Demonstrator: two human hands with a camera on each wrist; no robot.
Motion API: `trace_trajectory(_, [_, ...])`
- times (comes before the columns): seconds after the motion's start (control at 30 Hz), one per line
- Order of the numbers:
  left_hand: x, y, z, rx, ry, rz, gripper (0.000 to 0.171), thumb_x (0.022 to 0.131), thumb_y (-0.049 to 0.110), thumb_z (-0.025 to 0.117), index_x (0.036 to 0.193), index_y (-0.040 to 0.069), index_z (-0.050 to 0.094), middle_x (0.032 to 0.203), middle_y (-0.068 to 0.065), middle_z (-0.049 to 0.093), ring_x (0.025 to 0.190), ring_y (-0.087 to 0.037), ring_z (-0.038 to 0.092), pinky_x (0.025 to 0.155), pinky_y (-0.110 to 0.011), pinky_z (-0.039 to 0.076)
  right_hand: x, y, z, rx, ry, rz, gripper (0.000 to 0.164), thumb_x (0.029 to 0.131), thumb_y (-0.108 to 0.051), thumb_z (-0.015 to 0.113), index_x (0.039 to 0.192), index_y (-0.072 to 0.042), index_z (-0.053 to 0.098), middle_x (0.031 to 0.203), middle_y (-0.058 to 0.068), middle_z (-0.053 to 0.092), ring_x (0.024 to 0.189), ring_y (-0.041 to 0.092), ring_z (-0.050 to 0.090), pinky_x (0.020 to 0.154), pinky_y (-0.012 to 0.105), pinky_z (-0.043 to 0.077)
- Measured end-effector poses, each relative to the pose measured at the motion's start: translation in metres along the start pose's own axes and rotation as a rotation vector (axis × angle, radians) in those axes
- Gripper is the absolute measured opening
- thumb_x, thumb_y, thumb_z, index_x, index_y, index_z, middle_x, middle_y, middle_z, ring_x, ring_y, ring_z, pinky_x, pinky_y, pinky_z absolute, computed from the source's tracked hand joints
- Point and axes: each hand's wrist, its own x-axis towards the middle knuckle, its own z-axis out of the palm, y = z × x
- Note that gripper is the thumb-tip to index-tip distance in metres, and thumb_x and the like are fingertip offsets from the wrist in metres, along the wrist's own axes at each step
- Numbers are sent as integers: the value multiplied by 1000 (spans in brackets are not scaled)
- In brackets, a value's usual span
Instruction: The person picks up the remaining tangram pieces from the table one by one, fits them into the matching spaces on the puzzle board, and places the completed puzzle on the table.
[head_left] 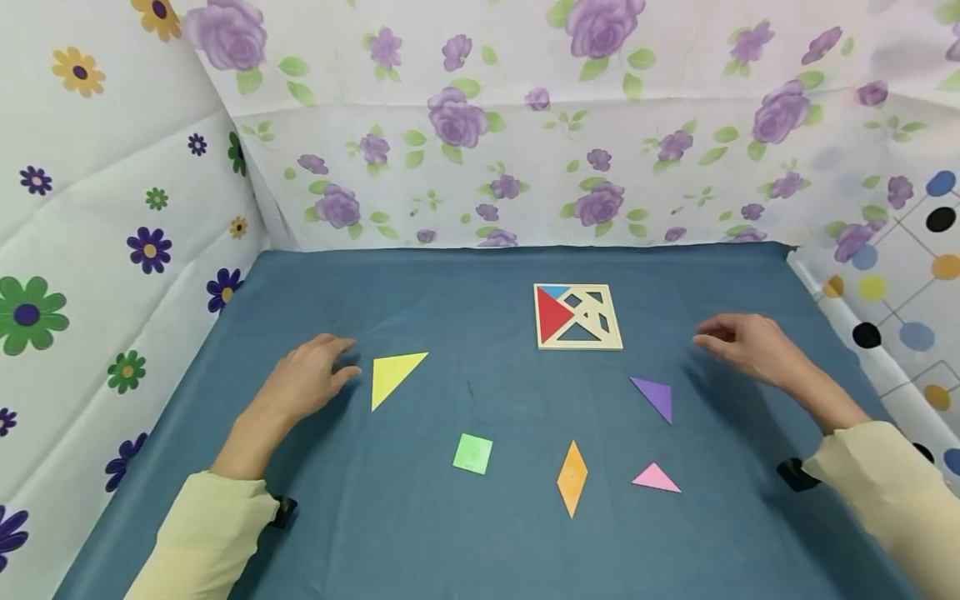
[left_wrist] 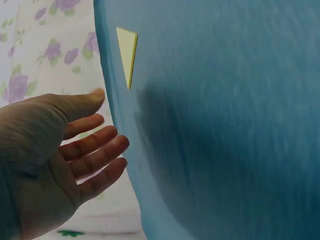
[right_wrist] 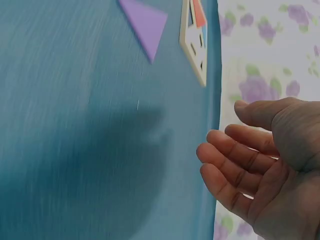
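My left hand [head_left: 306, 379] hovers over the cloth with relaxed fingers and holds nothing. Just to its right lies a yellow triangle [head_left: 393, 377], also visible in the left wrist view. On the other side my right hand [head_left: 746, 346] is raised, fingers loosely bent, palm bare in the right wrist view. Nearest to it are a purple triangle [head_left: 657, 398] and a wooden tangram tray [head_left: 616, 333]. A red triangle [head_left: 552, 317] and a blue triangle [head_left: 553, 291] sit in the tray; its other cutouts show the cloth.
Toward the front lie a green square [head_left: 473, 454], an orange rhombus [head_left: 572, 479] and a pink triangle [head_left: 656, 478]. A blue cloth [head_left: 420, 533] covers the table. Flower-printed sheets [head_left: 495, 183] rise behind and at the left, with a dotted sheet [head_left: 900, 308] at the right.
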Motion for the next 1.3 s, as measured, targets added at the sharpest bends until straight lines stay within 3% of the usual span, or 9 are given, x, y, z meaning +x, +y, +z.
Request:
trace_trajectory(0.23, [7, 12, 9, 39, -52, -13, 54, 100, 25, 72, 143, -4, 57, 138, -30, 54, 114, -46, 61, 89, -63, 52, 27, -34, 23, 74, -37, 3, 27, 102, -20, 69, 111, 5, 73, 92, 14, 73, 73, 18, 64, 63, 32, 53])
trace_trajectory(0.47, [10, 21, 15, 48, -84, -56, 58, 98, 30, 74, 142, -5, 57, 134, -30, 53, 110, -47, 61, 83, -60, 54, 49, -55, 40, 138, -107, 103, 28, 101, -23, 69, 110, 4, 73, 93, 13, 74, 72, 21, 71, 63, 33, 56])
trace_trajectory(0.67, [15, 27, 19, 35, -106, -94, 64, 96, 34, 77, 142, -6, 56, 132, -29, 53, 110, -45, 60, 85, -58, 53, 60, -61, 45, 145, -127, 150, 28, 100, -25, 71, 104, 2, 75, 86, 12, 74, 70, 23, 70, 61, 34, 53])
trace_trajectory(1.1, [18, 30, 29, 29, -68, -92, 60, 90, 31, 84, 133, -5, 63, 121, -26, 57, 99, -38, 60, 83, -53, 52, 67, -66, 57, 134, -116, 211, 24, 98, -23, 73, 87, -1, 76, 74, 9, 71, 62, 20, 65, 55, 31, 48])
trace_trajectory(1.3, [21, 32, 27, -5, -89, -97, 61, 89, 31, 85, 132, -6, 63, 120, -25, 57, 96, -35, 58, 82, -51, 51, 67, -65, 61, 145, -130, 252, 24, 97, -22, 73, 84, -2, 74, 72, 7, 69, 62, 19, 64, 54, 30, 46])
